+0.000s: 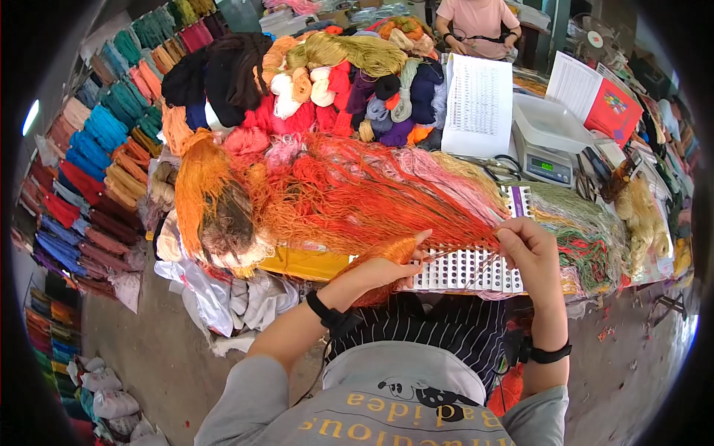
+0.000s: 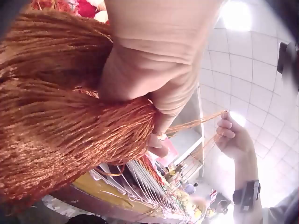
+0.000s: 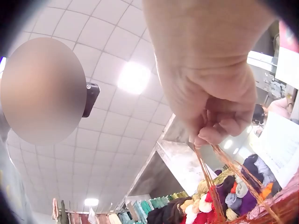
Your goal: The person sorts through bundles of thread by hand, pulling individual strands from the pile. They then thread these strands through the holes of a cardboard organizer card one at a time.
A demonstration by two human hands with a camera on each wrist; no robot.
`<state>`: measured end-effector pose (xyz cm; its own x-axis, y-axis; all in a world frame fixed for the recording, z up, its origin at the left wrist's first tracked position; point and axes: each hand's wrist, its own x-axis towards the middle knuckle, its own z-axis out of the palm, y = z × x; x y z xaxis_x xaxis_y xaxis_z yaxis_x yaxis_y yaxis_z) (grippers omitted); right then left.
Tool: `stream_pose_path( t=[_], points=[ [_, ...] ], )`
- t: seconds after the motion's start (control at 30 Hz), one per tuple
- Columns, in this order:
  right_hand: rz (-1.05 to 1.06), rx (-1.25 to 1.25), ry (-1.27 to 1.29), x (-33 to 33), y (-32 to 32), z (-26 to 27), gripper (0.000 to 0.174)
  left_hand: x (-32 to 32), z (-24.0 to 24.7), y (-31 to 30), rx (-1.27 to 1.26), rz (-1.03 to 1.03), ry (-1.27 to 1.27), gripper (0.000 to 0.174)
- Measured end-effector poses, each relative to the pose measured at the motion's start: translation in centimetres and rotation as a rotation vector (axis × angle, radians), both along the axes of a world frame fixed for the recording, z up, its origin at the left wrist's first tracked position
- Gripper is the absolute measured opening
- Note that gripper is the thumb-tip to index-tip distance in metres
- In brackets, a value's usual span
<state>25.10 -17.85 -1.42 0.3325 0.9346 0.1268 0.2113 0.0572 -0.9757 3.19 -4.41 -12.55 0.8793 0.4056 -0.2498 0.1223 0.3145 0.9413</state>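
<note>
Head view: a person's two hands work low over a heap of thread. The left hand (image 1: 383, 272) grips a shiny orange bundle (image 1: 394, 251), with its fingers curled round it. The bundle is just in front of the person's tummy, at the near edge of the heap. The left wrist view shows it close up, fat and brown-orange (like a horse's tail). The right hand (image 1: 529, 254) pinches a few thin orange strands (image 3: 233, 168) between its thumb and curled fingers. Those strands hang down from the fingertips in the right wrist view. In the left wrist view, strands stretch across the gap between the two hands.

Under the strands is a white board (image 1: 465, 271) with rows of dark holes. Red and orange threads (image 1: 357, 186) spread out past the hands, with pink ones beside them. A yellow sheet (image 1: 297, 263) pokes out below the heap. Farther back sit balls and bunches of yarn (image 1: 387, 97) in lots of colors, a paper (image 1: 477, 104) full of printed rows, and a scale (image 1: 549, 165) with a green screen.
</note>
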Motion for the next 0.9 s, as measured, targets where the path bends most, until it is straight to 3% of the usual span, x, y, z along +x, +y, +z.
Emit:
stream_pose_path(
  t=[0.13,0.2,0.37,0.5,0.57,0.6,0.67,0.73,0.9],
  points=[
    [-0.019,0.045,0.009,0.6,0.0,-0.8,0.013,-0.3,-2.3,0.5,0.149,0.053,0.009,0.066],
    [-0.037,-0.024,-0.046,0.8,0.3,-1.5,0.013,-0.9,-2.6,0.8,0.436,0.209,-0.047,0.058],
    [0.012,-0.068,-0.355,-0.6,1.8,-6.9,0.013,-3.2,-2.0,1.4,0.413,0.443,-0.019,0.047],
    [0.086,-0.138,-0.491,-2.6,2.8,-10.6,0.017,-4.8,-0.1,1.0,0.267,0.565,-0.009,0.039],
    [-0.046,0.011,-0.762,-4.2,3.3,-11.2,0.024,-5.4,0.3,1.0,0.08,0.619,-0.08,0.033],
    [0.011,0.027,-0.841,-4.6,3.7,-11.6,0.035,-5.7,0.7,1.0,0.08,0.617,-0.08,0.033],
    [0.045,0.105,-0.856,-5.9,4.2,-11.8,0.038,-6.4,1.5,0.8,-0.105,0.686,-0.124,0.028],
    [0.113,0.166,-0.856,-6.9,4.8,-12.8,0.046,-7.0,1.6,0.6,-0.134,0.685,-0.152,0.027],
    [0.122,0.165,-0.869,-8.8,5.4,-14.0,0.048,-7.7,1.6,0.1,-0.222,0.694,-0.201,0.023]
  ],
)
